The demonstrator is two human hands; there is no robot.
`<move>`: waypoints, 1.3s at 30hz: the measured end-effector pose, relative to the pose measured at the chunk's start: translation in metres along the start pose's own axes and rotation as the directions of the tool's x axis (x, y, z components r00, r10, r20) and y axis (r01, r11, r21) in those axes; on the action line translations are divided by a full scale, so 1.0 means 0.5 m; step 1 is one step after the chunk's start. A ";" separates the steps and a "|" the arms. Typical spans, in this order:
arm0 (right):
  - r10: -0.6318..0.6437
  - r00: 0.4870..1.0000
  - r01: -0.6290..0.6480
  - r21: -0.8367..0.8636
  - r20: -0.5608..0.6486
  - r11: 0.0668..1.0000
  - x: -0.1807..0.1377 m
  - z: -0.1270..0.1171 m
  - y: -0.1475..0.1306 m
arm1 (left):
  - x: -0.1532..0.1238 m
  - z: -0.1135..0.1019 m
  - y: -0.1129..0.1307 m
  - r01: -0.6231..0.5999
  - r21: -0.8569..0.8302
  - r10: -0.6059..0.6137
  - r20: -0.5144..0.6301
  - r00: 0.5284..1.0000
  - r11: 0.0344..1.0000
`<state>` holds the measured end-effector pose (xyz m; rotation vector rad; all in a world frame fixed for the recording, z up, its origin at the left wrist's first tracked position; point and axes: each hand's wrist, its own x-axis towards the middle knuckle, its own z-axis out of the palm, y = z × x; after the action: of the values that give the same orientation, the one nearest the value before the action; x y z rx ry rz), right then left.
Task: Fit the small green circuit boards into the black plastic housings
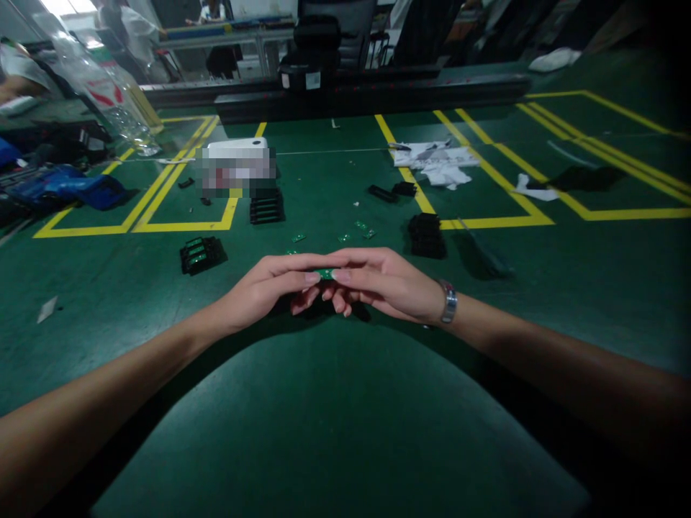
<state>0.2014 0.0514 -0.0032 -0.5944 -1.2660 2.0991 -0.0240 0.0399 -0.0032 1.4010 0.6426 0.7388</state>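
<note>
A small green circuit board (326,274) is pinched between both thumbs and forefingers, level above the green table. My left hand (270,288) grips its left end and my right hand (381,283) its right end; the other fingers curl underneath, partly hidden. Just beyond the hands lie several loose circuit boards (344,237). To the left of them sits a black holder (199,254) with green boards in it. A stack of black plastic parts (426,235) stands to the right, and another black slotted part (265,208) lies farther back.
Yellow tape (486,221) marks rectangles on the table. Crumpled white paper (435,160) lies at back right, a white device (237,149) at back left. Plastic bottles (111,93) and a blue tool (80,185) are at far left. A black rail (372,97) crosses the back; people sit beyond.
</note>
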 end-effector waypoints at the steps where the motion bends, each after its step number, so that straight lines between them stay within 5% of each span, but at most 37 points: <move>1: -0.002 1.000 0.002 -0.003 0.001 1.000 0.000 0.000 0.000 | 0.000 0.000 0.000 0.003 0.001 -0.003 -0.003 1.000 1.000; 39: 0.005 1.000 -0.004 -0.048 0.008 0.999 0.000 0.002 -0.003 | 0.002 0.003 0.009 0.006 -0.002 -0.006 0.067 0.998 1.000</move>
<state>0.2013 0.0515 -0.0012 -0.6111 -1.3235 2.0818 -0.0224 0.0397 0.0013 1.4152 0.5934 0.6852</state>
